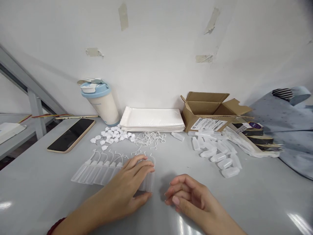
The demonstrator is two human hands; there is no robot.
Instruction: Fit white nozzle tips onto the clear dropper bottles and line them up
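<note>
My left hand (129,186) lies flat with fingers stretched over the right end of a row of small clear plastic bottles (97,171) with capped nozzles, laid side by side on the grey table (49,195). My right hand (189,195) rests just to the right of the row with its fingers loosely curled inward; nothing shows in it. Behind the row lie a heap of small white caps (111,134) and a tangle of thin white loops (149,139). Several loose clear bottles (217,153) lie to the right.
A phone (71,134) lies at the left. A tumbler with a blue lid (101,102) stands by the wall beside a stack of white bags (153,120). An open cardboard box (210,111) and blue-grey cloth (288,127) are at the right.
</note>
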